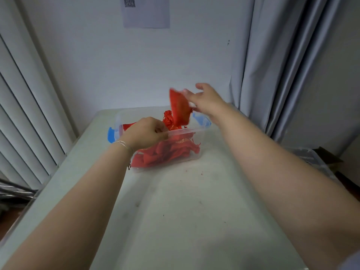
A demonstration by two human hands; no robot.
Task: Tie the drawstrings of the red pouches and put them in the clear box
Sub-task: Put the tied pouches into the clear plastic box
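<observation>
A clear plastic box (196, 152) with blue side clips stands at the far middle of the table, holding several red pouches (167, 152). My right hand (206, 100) holds one flat red pouch (180, 107) up above the box's far right side, fingers spread around its edge; the pouch is blurred. My left hand (146, 132) is at the box's near left rim with curled fingers that reach inside; what they grip is hidden. A bundle of red cord (168, 118) sticks up inside the box between the hands.
The pale table (185, 211) carries a few red crumbs near the box. A second clear container (311, 158) sits off the table's right edge. Curtains hang on both sides, and a sheet of paper (146, 12) is taped to the wall behind.
</observation>
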